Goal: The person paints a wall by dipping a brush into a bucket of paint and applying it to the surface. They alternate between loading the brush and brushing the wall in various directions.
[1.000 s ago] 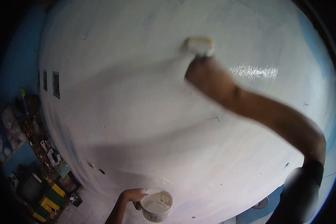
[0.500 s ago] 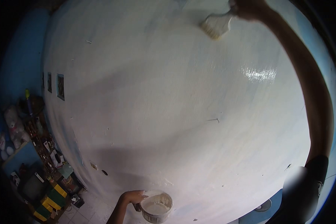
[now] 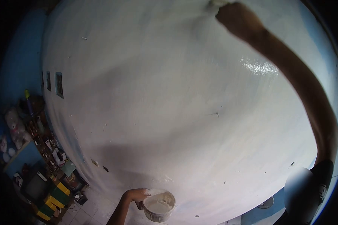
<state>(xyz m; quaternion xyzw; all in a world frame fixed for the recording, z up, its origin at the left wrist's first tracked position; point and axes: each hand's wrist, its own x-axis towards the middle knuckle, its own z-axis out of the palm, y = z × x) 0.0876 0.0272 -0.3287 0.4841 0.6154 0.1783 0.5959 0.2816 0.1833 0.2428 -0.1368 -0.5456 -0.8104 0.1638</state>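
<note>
My left hand (image 3: pixel 136 195) grips the rim and side of a small plastic tub (image 3: pixel 159 216) at the bottom centre. Whitish paint (image 3: pixel 157 206) lies in the tub, and dried smears coat its inner wall. High up, my right hand (image 3: pixel 239 20) is closed round a paintbrush (image 3: pixel 218 3), of which only a small blurred part shows at the top edge. The brush is at the wall (image 3: pixel 157 93), which has a thin, streaky white coat with blue showing through. My fingers hide the brush handle.
Two small framed openings (image 3: pixel 59 85) sit in the wall at left, and a nail (image 3: pixel 216 114) sticks out mid-wall. Lower left are a shelf with stuffed toys (image 3: pixel 15 127), a television (image 3: pixel 35 185) and a green-and-yellow cloth (image 3: pixel 55 197). Floor tiles (image 3: pixel 84 217) show below.
My right hand has moved down and left with its wrist bent, while the brush head has swung up to the top edge. My left hand and the tub have barely shifted.
</note>
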